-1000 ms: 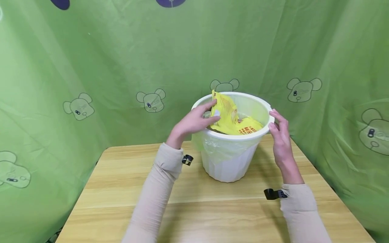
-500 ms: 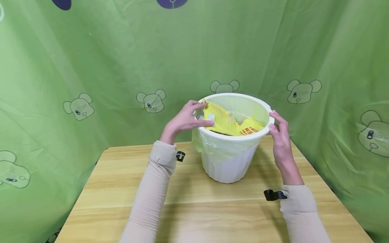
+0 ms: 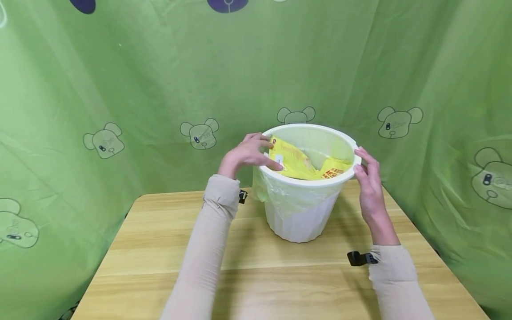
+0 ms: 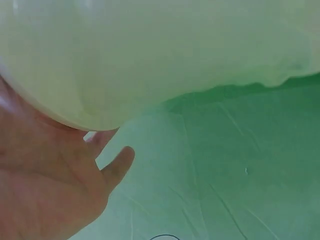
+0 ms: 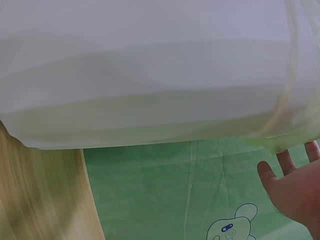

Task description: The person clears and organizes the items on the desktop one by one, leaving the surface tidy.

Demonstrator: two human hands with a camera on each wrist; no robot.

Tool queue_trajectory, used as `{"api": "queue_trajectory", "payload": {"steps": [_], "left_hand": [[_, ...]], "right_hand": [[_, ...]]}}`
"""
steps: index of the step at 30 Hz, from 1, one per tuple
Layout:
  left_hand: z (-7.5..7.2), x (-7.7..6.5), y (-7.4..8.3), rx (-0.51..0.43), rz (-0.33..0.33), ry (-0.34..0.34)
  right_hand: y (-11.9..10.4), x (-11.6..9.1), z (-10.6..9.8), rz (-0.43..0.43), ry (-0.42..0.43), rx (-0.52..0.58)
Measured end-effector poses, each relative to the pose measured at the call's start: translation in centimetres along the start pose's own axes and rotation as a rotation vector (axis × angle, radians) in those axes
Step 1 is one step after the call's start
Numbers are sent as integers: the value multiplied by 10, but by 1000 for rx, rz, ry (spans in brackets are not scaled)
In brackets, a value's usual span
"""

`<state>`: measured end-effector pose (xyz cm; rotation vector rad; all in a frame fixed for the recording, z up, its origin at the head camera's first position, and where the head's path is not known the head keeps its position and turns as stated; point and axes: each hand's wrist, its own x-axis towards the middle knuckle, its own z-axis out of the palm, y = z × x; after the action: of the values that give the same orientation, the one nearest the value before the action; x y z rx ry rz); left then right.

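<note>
A white trash can (image 3: 298, 218) stands on the table, lined with a pale green plastic bag (image 3: 288, 198) folded over its rim. Inside, near the top, lies a crumpled yellow packet (image 3: 291, 160) with red lettering at its right end. My left hand (image 3: 251, 153) is at the can's left rim, its fingers spread and its thumb against the packet's left end. In the left wrist view the little finger sticks out away from the can. My right hand (image 3: 371, 191) grips the right rim, fingertips on the far side and thumb nearer me.
The wooden table (image 3: 160, 249) extends to the left and in front of the can. Behind and on both sides hangs a green curtain (image 3: 160, 80) with bear-head prints. Each wrist carries a small black camera, such as the right one (image 3: 356, 258).
The yellow packet's raised left end has come down and left into the can. My left hand has moved left and slightly down with it. The right hand stays on the rim.
</note>
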<state>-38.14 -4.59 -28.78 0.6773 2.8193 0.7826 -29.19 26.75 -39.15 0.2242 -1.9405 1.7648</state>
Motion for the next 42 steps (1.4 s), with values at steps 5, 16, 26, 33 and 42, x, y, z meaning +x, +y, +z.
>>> {"api": "queue_trajectory", "payload": {"steps": [5, 16, 26, 33, 42], "left_hand": [[-1, 3, 5, 38, -47, -14], [6, 6, 1, -41, -20, 41], [5, -1, -15, -124, 152, 63], [6, -3, -18, -153, 185, 84], [5, -6, -20, -152, 220, 115]], "right_hand": [[0, -1, 0, 4, -1, 0], [2, 0, 1, 7, 3, 5], [1, -1, 2, -6, 19, -2], [1, 0, 1, 4, 12, 7], [0, -1, 1, 9, 6, 1]]}}
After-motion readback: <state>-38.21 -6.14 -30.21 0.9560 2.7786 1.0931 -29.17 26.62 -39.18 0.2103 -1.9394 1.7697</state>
